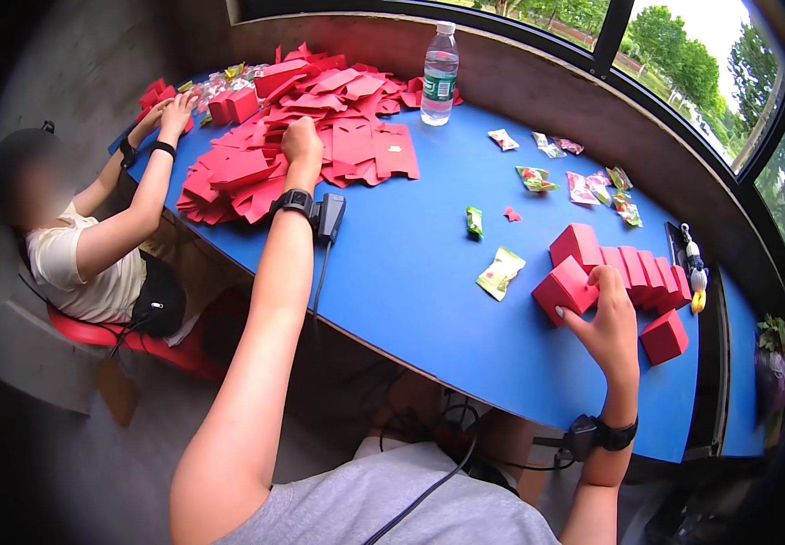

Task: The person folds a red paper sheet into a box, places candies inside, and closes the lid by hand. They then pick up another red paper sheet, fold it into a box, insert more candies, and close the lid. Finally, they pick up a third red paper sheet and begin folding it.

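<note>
My right hand (608, 318) grips a small red box (566, 287), thumb on its near side and fingers over the top. Right behind it stands another red box (576, 243), and a row of several folded red boxes (644, 274) runs to the right. One more red box (665, 338) sits apart, nearer the table's right end. My left hand (302, 142) is closed over a big heap of flat, partly folded red cartons (347, 150). Its fingertips are hidden, so what it pinches cannot be made out.
Wrapped candies (501, 273) are scattered over the blue table (410, 263). A water bottle (440, 77) stands by the window ledge. At left, a seated person (93, 227) reaches toward candies and red boxes. A keychain figure (695, 263) lies at the right edge.
</note>
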`<state>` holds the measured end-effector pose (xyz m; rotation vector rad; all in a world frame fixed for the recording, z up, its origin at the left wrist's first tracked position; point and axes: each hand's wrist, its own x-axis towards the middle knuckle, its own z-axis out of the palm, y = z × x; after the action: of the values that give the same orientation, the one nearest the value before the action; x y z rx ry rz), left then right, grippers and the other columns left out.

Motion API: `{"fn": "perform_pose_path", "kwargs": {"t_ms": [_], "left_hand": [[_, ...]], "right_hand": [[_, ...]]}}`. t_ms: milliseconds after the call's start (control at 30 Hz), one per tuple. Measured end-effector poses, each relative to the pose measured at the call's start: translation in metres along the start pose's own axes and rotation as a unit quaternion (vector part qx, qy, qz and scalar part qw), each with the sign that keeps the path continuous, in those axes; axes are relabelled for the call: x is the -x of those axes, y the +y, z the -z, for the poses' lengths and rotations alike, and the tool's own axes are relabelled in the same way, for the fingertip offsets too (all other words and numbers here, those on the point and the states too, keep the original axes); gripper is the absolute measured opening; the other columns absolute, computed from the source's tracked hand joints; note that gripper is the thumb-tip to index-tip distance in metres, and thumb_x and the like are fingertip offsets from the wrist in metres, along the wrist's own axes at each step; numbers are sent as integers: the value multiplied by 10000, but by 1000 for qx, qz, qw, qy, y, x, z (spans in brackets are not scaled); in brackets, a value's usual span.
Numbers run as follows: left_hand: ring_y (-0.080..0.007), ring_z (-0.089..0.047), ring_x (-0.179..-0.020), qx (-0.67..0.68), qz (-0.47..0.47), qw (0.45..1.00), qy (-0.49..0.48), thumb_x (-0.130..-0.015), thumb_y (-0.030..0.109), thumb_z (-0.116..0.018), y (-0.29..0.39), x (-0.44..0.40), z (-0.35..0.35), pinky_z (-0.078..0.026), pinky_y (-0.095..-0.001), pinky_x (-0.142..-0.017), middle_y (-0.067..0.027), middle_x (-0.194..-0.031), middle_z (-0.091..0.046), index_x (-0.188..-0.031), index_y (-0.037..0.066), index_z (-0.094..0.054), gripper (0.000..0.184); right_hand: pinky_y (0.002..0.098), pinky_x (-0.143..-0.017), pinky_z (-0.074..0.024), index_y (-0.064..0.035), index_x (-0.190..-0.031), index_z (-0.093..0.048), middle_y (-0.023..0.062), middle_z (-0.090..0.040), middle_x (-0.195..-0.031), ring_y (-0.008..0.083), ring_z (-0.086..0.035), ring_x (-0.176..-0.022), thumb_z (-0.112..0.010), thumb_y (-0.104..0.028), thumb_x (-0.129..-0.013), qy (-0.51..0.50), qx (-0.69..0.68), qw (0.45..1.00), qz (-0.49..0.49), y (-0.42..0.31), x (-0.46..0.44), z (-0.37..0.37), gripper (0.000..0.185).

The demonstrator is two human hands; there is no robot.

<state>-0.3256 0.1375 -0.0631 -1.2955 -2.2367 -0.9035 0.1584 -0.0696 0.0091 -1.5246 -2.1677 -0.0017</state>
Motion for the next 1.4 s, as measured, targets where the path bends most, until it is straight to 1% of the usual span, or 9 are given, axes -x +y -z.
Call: {"fn": "perform_pose_path", "kwargs": {"t_ms": [333, 433, 667, 767, 867, 933, 1000, 1133, 1400], "left_hand": [[-292, -658, -732, 283, -93, 922, 247, -822, 157, -646, 66, 10, 88, -512, -346, -639, -143, -820, -673, -933, 89, -673, 133], [-108, -628, -668, 523, -42, 835, 165, -836, 143, -654, 80, 11, 90, -472, -260, -561, -53, -775, -682, -930, 27, -663, 150], [-58, -593, -729, 768, -46, 584, -261, -836, 61, -583, 167, 84, 133, -478, -193, -638, -38, -853, -655, -967, -2, -637, 155], [-69, -580, -751, 744, -122, 594, -281, -840, 46, -579, 213, 135, 144, -474, -213, -670, -38, -834, -636, -923, -17, -613, 109], [-91, -553, -755, 753, -122, 587, -269, -932, 185, -477, 237, 179, 159, -458, -246, -683, -56, -830, -600, -1061, 11, -517, 221], [-115, -548, -728, 716, -148, 612, -301, -961, 263, -421, 241, 193, 158, -458, -266, -684, -62, -802, -575, -1146, 31, -457, 299], [-149, -547, -789, 699, -145, 623, -321, -966, 317, -424, 242, 197, 158, -457, -294, -752, -94, -887, -538, -1191, 24, -418, 369], [-248, -492, -1000, 639, -207, 688, -274, -966, 391, -417, 241, 195, 161, -407, -362, -908, -183, -1131, -383, -1246, 8, -370, 477], [-337, -503, -997, 539, -451, 711, -1, -837, 58, -558, 237, 180, 154, -428, -424, -896, -172, -1118, -438, -1246, 60, -389, 443]], "right_hand": [[404, -742, -449, -40, -997, -455, 143, -526, -923, 334, -543, -874, -749, -124, -658, 0, 13, 1000, -1, -1, 5, 11, 457], [396, -778, -449, -38, -986, -496, 144, -527, -979, 322, -545, -904, -782, -175, -668, 22, 4, 1000, 7, -8, 5, 18, 449], [368, -884, -456, 3, -1220, -449, 192, -524, -1156, 300, -549, -1052, -759, -203, -746, 81, -272, 952, 115, -14, -9, -6, 603], [342, -888, -477, -19, -1411, -173, 166, -496, -1198, 237, -534, -1093, -747, -203, -771, 34, -432, 895, 104, -28, -12, -20, 880], [360, -984, -402, 7, -1412, -166, 154, -400, -1313, 206, -449, -1199, -717, -216, -787, -140, -542, 829, -23, -36, -7, 0, 862], [323, -810, -521, -57, -1436, -80, 164, -412, -1268, 207, -527, -1093, -744, -228, -768, -132, -581, 803, 25, -29, -5, -15, 958], [386, -896, -481, -89, -1449, -30, 166, -386, -1298, 236, -507, -1137, -721, -277, -770, -125, -596, 793, 23, -18, -4, -27, 987], [419, -963, -428, -87, -1447, -26, 177, -375, -1314, 264, -483, -1185, -705, -318, -760, -127, -704, 697, -54, -21, -3, -27, 993], [529, -830, -524, -58, -1393, -280, 168, -427, -1339, 401, -467, -1200, -540, -578, -799, -199, -757, 615, -93, -26, 2, -25, 832]]}}
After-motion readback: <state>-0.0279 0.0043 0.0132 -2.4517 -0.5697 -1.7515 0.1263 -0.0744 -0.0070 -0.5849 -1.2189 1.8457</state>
